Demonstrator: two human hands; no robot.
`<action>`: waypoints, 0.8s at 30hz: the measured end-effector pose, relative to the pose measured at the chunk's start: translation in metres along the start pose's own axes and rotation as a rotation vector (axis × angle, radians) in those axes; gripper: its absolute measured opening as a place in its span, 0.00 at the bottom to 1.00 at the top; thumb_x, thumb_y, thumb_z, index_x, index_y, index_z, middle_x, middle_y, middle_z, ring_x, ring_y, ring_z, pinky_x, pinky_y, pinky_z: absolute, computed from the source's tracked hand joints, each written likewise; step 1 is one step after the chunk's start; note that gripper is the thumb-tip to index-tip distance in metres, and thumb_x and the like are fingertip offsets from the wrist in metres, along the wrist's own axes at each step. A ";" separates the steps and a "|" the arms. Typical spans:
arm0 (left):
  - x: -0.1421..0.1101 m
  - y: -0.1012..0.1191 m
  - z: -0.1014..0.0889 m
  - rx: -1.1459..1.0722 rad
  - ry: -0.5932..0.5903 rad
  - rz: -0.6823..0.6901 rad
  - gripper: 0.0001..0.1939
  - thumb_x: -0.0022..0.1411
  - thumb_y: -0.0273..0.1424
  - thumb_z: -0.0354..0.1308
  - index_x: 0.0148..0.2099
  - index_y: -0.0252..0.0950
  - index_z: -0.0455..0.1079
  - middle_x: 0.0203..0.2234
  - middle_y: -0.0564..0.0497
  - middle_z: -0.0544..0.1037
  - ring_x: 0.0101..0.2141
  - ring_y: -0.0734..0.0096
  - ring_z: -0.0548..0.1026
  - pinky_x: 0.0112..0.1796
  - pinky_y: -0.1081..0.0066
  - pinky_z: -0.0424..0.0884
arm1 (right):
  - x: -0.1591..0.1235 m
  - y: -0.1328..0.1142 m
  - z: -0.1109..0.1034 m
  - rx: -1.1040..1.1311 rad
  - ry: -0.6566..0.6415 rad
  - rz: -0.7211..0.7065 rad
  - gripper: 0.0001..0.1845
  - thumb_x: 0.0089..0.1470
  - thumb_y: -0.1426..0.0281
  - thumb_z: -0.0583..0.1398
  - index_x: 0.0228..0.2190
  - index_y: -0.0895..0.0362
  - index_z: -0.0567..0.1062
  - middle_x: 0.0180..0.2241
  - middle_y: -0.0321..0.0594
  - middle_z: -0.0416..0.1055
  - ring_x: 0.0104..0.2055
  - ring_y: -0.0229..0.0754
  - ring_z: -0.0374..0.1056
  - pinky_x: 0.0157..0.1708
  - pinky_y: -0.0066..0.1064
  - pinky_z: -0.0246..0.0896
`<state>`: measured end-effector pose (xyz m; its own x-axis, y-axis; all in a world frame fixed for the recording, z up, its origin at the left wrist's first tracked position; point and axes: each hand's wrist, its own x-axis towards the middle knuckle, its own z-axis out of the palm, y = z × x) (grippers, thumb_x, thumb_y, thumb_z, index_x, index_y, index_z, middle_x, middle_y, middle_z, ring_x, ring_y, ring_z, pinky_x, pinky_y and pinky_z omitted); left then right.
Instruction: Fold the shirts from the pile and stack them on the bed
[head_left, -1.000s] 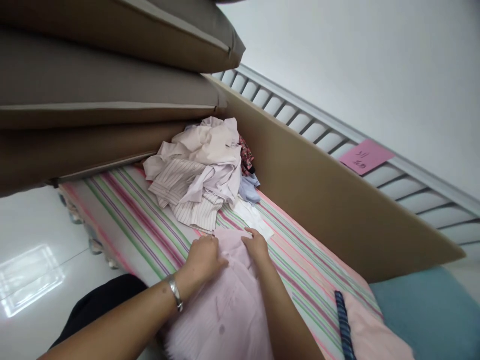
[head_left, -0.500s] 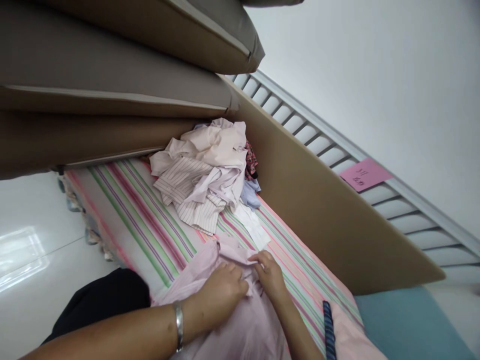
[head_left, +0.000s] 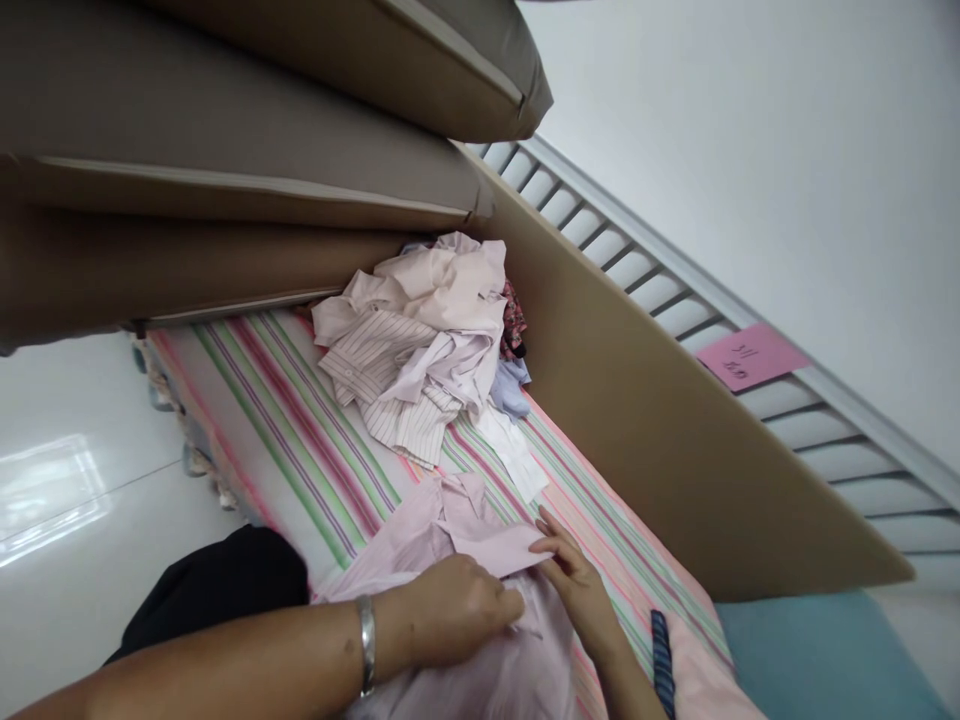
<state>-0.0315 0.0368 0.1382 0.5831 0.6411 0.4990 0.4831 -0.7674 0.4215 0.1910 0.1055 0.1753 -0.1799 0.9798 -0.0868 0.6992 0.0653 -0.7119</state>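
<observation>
A pale pink shirt [head_left: 517, 655] lies spread before me on the striped cover, its collar [head_left: 499, 550] standing up towards the far side. My left hand [head_left: 461, 610], with a silver bangle at the wrist, is closed around cloth just below the collar. The fingertips of my right hand [head_left: 566, 565] pinch the collar's right point; its index finger is stretched out. Beyond the shirt is a crumpled heap of shirts [head_left: 420, 340], cream, striped and pale lilac. A white cloth [head_left: 514, 450] sticks out of the heap's near side.
Brown cushions [head_left: 300, 170] overhang the heap at left. A tan board [head_left: 675, 440] borders the striped cover [head_left: 300, 420] on the right, beside a railing with a pink note [head_left: 752, 357]. A dark blue striped strip [head_left: 661, 660] and pink cloth lie at lower right, near a teal surface [head_left: 810, 650].
The collar has been drawn out flatter to the right. My right hand has shifted right with its point, fingers straighter; my left hand has moved slightly right and nearer me.
</observation>
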 end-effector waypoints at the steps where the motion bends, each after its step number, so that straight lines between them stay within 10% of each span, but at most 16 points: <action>1: 0.000 0.000 0.000 0.001 0.003 0.002 0.07 0.63 0.27 0.47 0.35 0.35 0.66 0.23 0.50 0.76 0.24 0.67 0.75 0.24 0.70 0.62 | -0.004 -0.001 -0.003 0.022 -0.014 0.020 0.10 0.45 0.60 0.61 0.27 0.53 0.75 0.60 0.44 0.57 0.60 0.51 0.55 0.59 0.44 0.47; 8: -0.002 0.006 -0.010 -0.049 -0.005 0.003 0.06 0.62 0.27 0.47 0.36 0.36 0.65 0.26 0.52 0.77 0.26 0.68 0.75 0.25 0.71 0.62 | 0.007 -0.017 -0.013 0.299 -0.093 0.107 0.13 0.44 0.58 0.62 0.30 0.52 0.72 0.37 0.41 0.75 0.43 0.48 0.68 0.43 0.37 0.61; 12: -0.002 0.003 -0.012 -0.155 -0.015 -0.177 0.07 0.64 0.30 0.47 0.38 0.38 0.66 0.29 0.53 0.77 0.29 0.70 0.75 0.28 0.73 0.63 | 0.057 -0.032 0.002 0.044 -0.057 0.000 0.14 0.45 0.58 0.60 0.32 0.55 0.72 0.28 0.36 0.72 0.32 0.42 0.65 0.32 0.31 0.59; 19: 0.005 -0.031 -0.012 -0.368 0.029 -0.684 0.07 0.60 0.34 0.53 0.39 0.37 0.68 0.33 0.50 0.78 0.35 0.65 0.74 0.34 0.72 0.63 | 0.136 -0.035 0.065 -0.146 -0.087 -0.082 0.14 0.39 0.69 0.60 0.33 0.55 0.76 0.34 0.38 0.74 0.38 0.44 0.67 0.45 0.38 0.59; 24: 0.012 -0.052 -0.012 -0.516 0.138 -0.819 0.04 0.57 0.31 0.54 0.33 0.36 0.67 0.29 0.52 0.76 0.33 0.68 0.73 0.35 0.72 0.62 | 0.093 -0.043 0.063 -0.144 0.077 -0.134 0.21 0.49 0.63 0.56 0.45 0.56 0.72 0.48 0.45 0.70 0.51 0.46 0.63 0.54 0.41 0.53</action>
<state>-0.0570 0.0844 0.1314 0.0970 0.9950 -0.0250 0.3405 -0.0096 0.9402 0.1010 0.1824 0.1541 -0.2289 0.9716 0.0595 0.7649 0.2173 -0.6063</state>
